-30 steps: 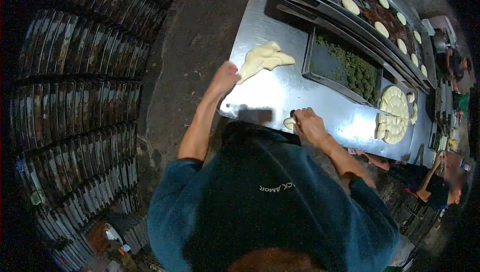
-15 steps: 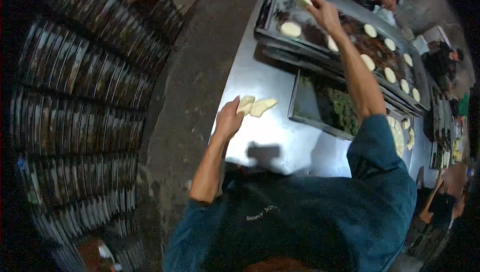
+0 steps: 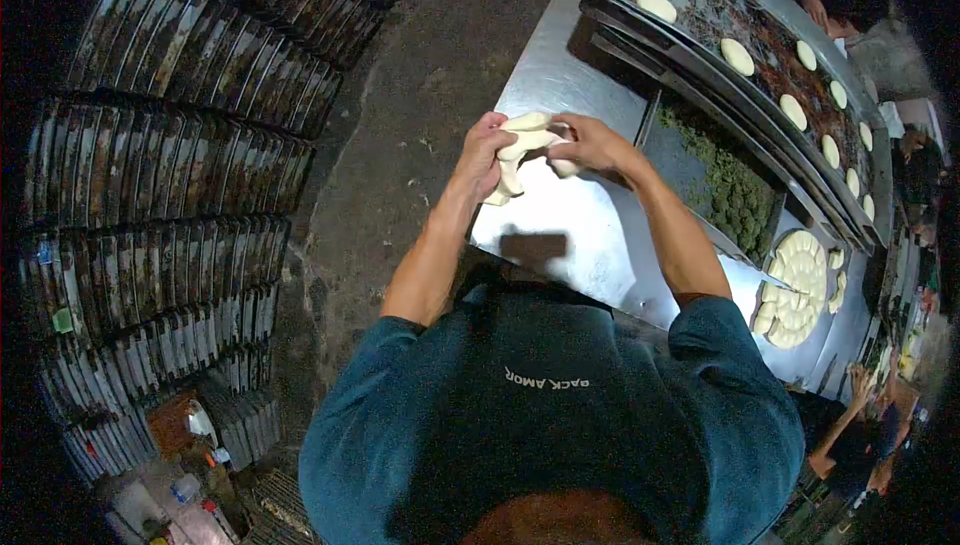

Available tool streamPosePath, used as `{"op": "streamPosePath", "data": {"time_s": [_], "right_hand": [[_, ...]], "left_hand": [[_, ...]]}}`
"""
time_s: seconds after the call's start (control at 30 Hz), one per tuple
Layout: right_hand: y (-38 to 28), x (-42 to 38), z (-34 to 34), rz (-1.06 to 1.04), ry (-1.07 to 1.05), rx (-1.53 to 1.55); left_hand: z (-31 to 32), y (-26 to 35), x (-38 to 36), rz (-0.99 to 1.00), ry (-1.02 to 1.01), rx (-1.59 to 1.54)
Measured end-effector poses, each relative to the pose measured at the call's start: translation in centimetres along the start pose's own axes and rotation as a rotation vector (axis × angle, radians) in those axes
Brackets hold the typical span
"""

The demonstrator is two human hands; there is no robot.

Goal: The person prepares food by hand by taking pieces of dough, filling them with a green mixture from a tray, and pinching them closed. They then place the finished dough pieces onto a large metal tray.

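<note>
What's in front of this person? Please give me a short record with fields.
Left hand: gripping pale dough
Right hand: holding the same dough
Surface: shiny metal table
Raised tray: several pale ovals
Lower tray: crumbly green clumps
Beside lower tray: divided dough round
Left of view: rows of metal trays

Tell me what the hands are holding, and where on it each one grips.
A piece of pale dough: the left hand grips it along its left side, the right hand at its right end.
</note>
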State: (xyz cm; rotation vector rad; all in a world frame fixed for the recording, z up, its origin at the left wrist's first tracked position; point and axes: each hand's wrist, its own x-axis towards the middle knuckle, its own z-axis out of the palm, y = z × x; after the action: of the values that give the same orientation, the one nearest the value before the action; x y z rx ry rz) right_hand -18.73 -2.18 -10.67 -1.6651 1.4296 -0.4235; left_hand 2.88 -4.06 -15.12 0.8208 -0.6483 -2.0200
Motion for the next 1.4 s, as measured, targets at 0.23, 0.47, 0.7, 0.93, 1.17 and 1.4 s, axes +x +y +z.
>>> {"op": "streamPosePath", "data": {"time_s": [0.23, 0.47, 0.7, 0.93, 1.17, 1.4], "right_hand": [[-0.5, -1.9, -1.5, 0.088, 0.346, -0.489], [-5.0, -2.5, 5.4, -0.01, 0.564, 0.606], [-2.2, -9.3, 3.9, 0.006, 0.799, 1.371], [-3.7, -11.4, 2.6, -0.041, 0.74, 1.446], [-10.4, -13.8, -4.2, -0.395, 1.181, 0.927], [-2.4, -8.8, 1.4, 0.118, 0.62, 0.696]], "left_hand": [[1.9, 2.9, -1.6, 0.134, -0.153, -0.332], [6.0, 2.5, -2.0, 0.165, -0.021, 0.042], [3.7, 3.6, 0.6, 0.325, 0.281, -0.3], [6.3, -2.9, 1.8, 0.858, -0.404, 1.026], [5.7, -1.6, -4.2, -0.036, -0.719, 1.278], [8.0, -0.9, -5.0, -0.128, -0.305, 0.003]]}}
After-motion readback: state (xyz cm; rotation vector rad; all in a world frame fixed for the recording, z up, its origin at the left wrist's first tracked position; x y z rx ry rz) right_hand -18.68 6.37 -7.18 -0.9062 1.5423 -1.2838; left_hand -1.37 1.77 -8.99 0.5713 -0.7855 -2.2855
